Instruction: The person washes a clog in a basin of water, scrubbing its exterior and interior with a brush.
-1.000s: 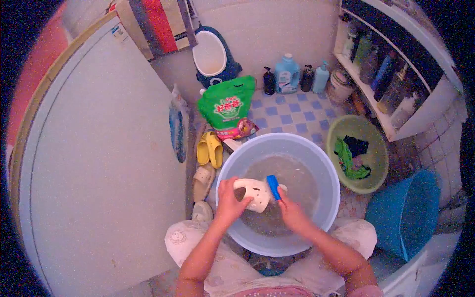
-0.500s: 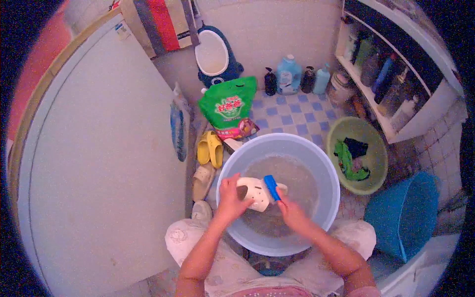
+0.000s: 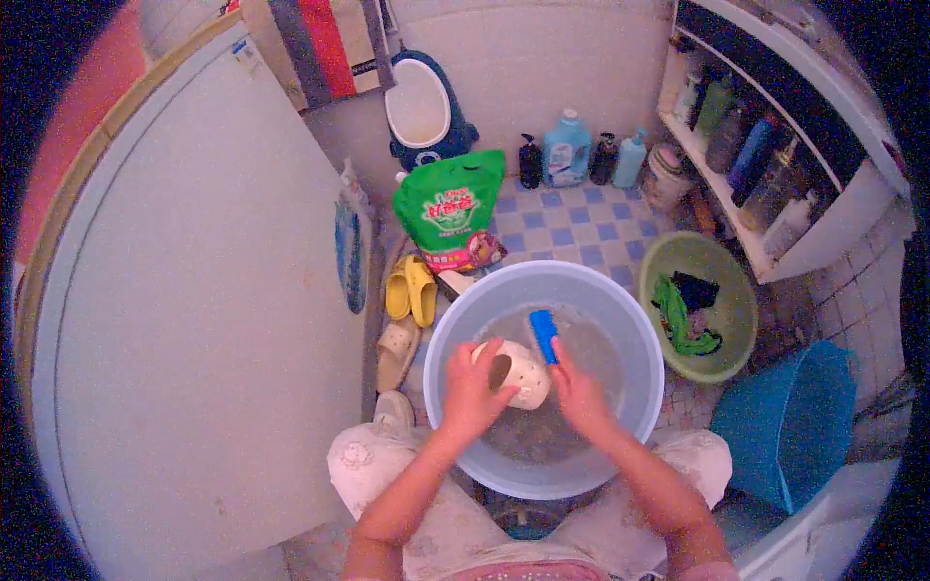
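Over a large pale-blue basin (image 3: 441, 426) with murky water (image 3: 596, 382), my left hand (image 3: 472, 392) grips a cream clog (image 3: 526, 378). The clog's holed upper faces right, and its dark opening shows beside my fingers. My right hand (image 3: 579, 395) is closed round a blue scrubbing brush (image 3: 544, 336), held upright just right of the clog. Whether the brush touches the clog I cannot tell. My fingers hide the brush's lower end.
Left of the basin are yellow clogs (image 3: 412, 290) and a beige clog (image 3: 395, 353). Behind stands a green detergent pouch (image 3: 449, 203). To the right are a green tub (image 3: 746, 324) with clothes, a blue bin (image 3: 756, 421) and a shelf (image 3: 722, 184) of bottles.
The clog has shifted right and turned in my left hand. The brush has moved slightly up and right, off the clog's far edge, with my right hand closer in.
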A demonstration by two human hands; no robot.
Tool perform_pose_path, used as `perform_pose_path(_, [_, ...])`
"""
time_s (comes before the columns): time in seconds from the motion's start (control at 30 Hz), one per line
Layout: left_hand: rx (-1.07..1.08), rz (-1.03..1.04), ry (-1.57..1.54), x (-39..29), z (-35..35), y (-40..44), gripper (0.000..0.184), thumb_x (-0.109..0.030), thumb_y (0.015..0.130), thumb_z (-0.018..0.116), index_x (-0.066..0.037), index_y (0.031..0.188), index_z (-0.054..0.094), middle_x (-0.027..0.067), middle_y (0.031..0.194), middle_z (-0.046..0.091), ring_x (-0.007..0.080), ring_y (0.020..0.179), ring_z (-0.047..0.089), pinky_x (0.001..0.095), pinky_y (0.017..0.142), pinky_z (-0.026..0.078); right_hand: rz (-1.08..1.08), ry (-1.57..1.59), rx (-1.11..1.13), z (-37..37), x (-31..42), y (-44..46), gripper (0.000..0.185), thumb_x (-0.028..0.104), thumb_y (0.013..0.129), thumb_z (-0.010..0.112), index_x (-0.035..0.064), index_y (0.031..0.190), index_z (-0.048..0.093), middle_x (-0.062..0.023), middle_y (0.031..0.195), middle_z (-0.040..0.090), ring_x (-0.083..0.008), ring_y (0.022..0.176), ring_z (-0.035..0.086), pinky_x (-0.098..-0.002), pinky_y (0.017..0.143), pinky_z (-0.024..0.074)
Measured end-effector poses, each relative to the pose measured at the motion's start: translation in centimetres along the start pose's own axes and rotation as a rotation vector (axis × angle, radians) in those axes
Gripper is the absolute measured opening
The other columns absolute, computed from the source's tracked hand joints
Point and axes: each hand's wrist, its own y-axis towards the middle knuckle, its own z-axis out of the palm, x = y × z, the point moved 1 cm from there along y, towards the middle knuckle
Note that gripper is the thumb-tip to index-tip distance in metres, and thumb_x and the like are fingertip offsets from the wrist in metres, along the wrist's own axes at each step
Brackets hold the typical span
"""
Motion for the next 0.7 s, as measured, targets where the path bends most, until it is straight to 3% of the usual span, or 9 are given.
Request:
perform_pose_path(0.13, [-0.102,-0.025,-0.017,1.3,0.7,-0.2,0.080,-0.016,0.059,0.081,-0.007,0.128,0.042,0.0214,0.114,0.043,0.0396,0.106,0.045,0.0442,0.093,0.038,-0.214,-0.071,-0.043,-0.6,-1.2,-0.6,0.050,0.022,0.093,0.043,0.0154,0.141,0.029,-0.0244,0.098,0.061,-0.0447,0.079,0.060,-0.0505,0.074,0.0469])
perform_pose_path(0.2, [-0.100,-0.087,-0.050,1.9,0.4,-0.3,0.081,-0.016,0.060,0.081,-0.005,0.129,0.040,0.0230,0.115,0.042,0.0406,0.106,0.045,0.0454,0.093,0.038,-0.477,-0.255,0.019,-0.3,0.2,-2.7,0.051,0.021,0.093,0.043,0.0144,0.141,0.028,-0.0249,0.100,0.061,-0.0447,0.081,0.060,-0.0510,0.074,0.0468])
perform_pose_path(0.23, [-0.102,-0.088,-0.054,1.8,0.1,-0.4,0.081,-0.016,0.060,0.081,-0.005,0.129,0.040,0.0230,0.115,0.042,0.0406,0.106,0.045,0.0454,0.093,0.038,-0.477,-0.259,0.021,0.1,0.8,-3.1,0.051,0.021,0.093,0.043,0.0144,0.141,0.028,-0.0249,0.100,0.061,-0.0447,0.081,0.060,-0.0510,0.074,0.0468])
perform_pose_path(0.3, [0.022,-0.066,-0.002,0.6,0.0,-0.4,0.082,-0.014,0.060,0.080,-0.004,0.129,0.039,0.0233,0.114,0.042,0.0410,0.106,0.045,0.0453,0.093,0.038,-0.249,-0.170,0.142,0.6,1.1,-3.5,0.050,0.022,0.094,0.042,0.0148,0.141,0.028,-0.0247,0.101,0.061,-0.0436,0.081,0.060,-0.0503,0.073,0.0475])
perform_pose_path(0.4, [0.020,-0.043,0.009,-1.2,0.7,-0.1,0.084,-0.014,0.059,0.080,-0.004,0.130,0.037,0.0238,0.112,0.042,0.0411,0.106,0.044,0.0453,0.093,0.038,-0.161,-0.088,0.079,-0.3,0.5,-1.3,0.051,0.021,0.094,0.041,0.0147,0.142,0.026,-0.0259,0.102,0.060,-0.0436,0.081,0.061,-0.0511,0.073,0.0476])
perform_pose_path(0.53, [-0.051,-0.026,-0.012,0.4,1.5,0.0,0.084,-0.012,0.058,0.080,-0.003,0.130,0.037,0.0240,0.112,0.042,0.0411,0.107,0.044,0.0451,0.093,0.038,-0.209,-0.327,0.150,0.1,1.4,-2.5,0.053,0.020,0.094,0.040,0.0130,0.143,0.021,-0.0272,0.099,0.060,-0.0444,0.082,0.060,-0.0527,0.073,0.0468])
perform_pose_path(0.63, [-0.074,-0.111,-0.037,1.9,1.9,0.1,0.083,-0.011,0.058,0.080,-0.001,0.129,0.037,0.0243,0.113,0.041,0.0412,0.108,0.043,0.0444,0.093,0.038,-0.158,-0.229,0.261,2.0,1.1,-5.0,0.053,0.013,0.091,0.046,0.0093,0.141,0.029,-0.0271,0.095,0.060,-0.0454,0.082,0.059,-0.0504,0.081,0.0433])
perform_pose_path(0.7, [-0.016,-0.119,0.012,1.4,1.5,-0.1,0.084,-0.011,0.058,0.081,0.000,0.128,0.036,0.0242,0.115,0.040,0.0413,0.108,0.043,0.0437,0.093,0.038,-0.300,-0.052,0.105,2.1,1.0,-5.5,0.054,0.013,0.091,0.045,0.0108,0.142,0.027,-0.0270,0.094,0.060,-0.0457,0.081,0.058,-0.0503,0.077,0.0442])
